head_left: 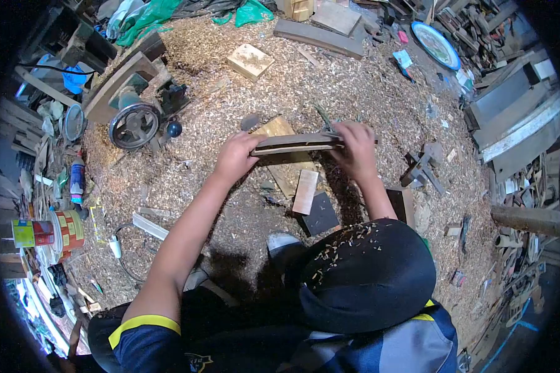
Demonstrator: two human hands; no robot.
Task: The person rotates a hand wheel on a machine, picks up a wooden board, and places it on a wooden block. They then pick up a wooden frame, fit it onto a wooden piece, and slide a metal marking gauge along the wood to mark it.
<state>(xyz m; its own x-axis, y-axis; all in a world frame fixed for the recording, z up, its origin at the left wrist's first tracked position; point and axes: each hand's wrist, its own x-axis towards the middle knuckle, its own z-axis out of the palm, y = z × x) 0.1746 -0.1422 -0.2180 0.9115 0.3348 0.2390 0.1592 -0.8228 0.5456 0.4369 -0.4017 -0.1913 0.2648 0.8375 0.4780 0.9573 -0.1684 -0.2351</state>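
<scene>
Dark, weathered wood is front and centre on my feed: a long wooden piece (297,144), a paler strip and a dark slot running along its near side, held crosswise in front of the person. The left hand (235,155) has its fingers closed around the left end; the right hand (356,146) grips near the other end, fingers over the top, a short tip jutting past them. Directly below I've got a yellowish board (286,178) slanting across the ground, and from up here I can't tell whether the two touch. Nearer the person, a small pale block (305,193) lies partly over a dark square slab (320,217). Out to the right I see a wooden tool with crossed arms (422,172), and out to the left a machine's handwheel (135,127). Wood chips (367,93) blanket the floor all around. Further up, there's a light-coloured block (250,61) sitting in them, with a blue-rimmed plate (436,45) over at the upper right. Down at the bottom of my view, a black cap (370,273) fills the foreground, curled shavings scattered over it.
</scene>
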